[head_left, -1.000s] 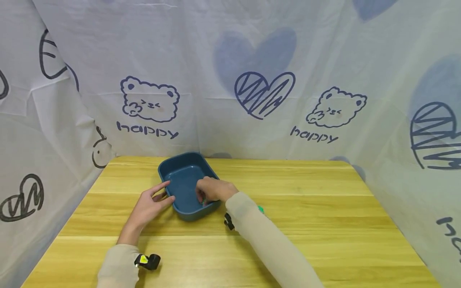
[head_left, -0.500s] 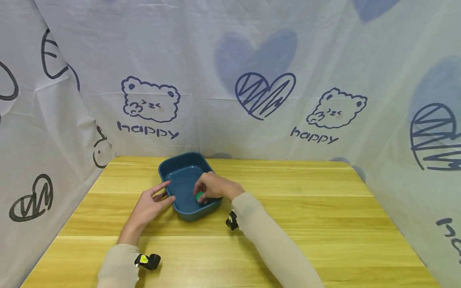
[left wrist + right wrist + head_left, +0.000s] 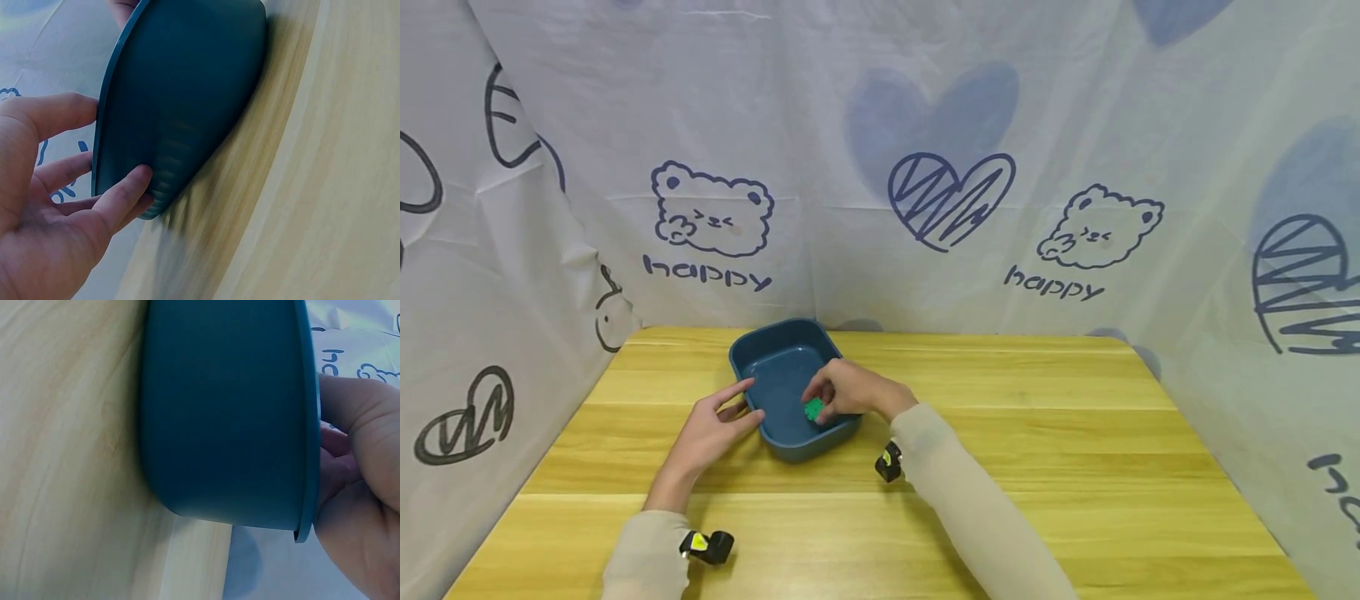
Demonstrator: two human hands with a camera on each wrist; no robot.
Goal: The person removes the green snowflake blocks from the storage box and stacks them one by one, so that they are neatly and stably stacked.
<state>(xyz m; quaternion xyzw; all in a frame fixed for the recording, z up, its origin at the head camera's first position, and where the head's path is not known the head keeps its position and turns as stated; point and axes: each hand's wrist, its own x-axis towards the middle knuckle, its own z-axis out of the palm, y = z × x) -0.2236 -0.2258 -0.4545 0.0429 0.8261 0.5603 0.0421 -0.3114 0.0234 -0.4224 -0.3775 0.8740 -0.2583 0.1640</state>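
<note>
A dark blue rectangular box (image 3: 775,392) with rounded corners stands at the table's far left. My right hand (image 3: 850,390) reaches over its right wall and pinches a small green notched disc (image 3: 813,409), a snowflake-type building piece, inside it. Thumb and fingers of my left hand (image 3: 713,427) are spread and touch the box's left side. In the left wrist view, the left fingertips (image 3: 140,178) lie against the outer wall and rim. The right wrist view shows the box wall (image 3: 225,412) hiding the right fingertips and the disc.
The light wooden table (image 3: 1075,467) spreads to the right and in front of the box. A white cloth (image 3: 850,250) with blue drawings hangs behind the table and along both sides. Each wrist wears a small black camera.
My right hand has lifted slightly inside the box, and the green disc now shows more fully between its fingers. The green piece seen beside the right sleeve earlier is out of sight. My left hand stays.
</note>
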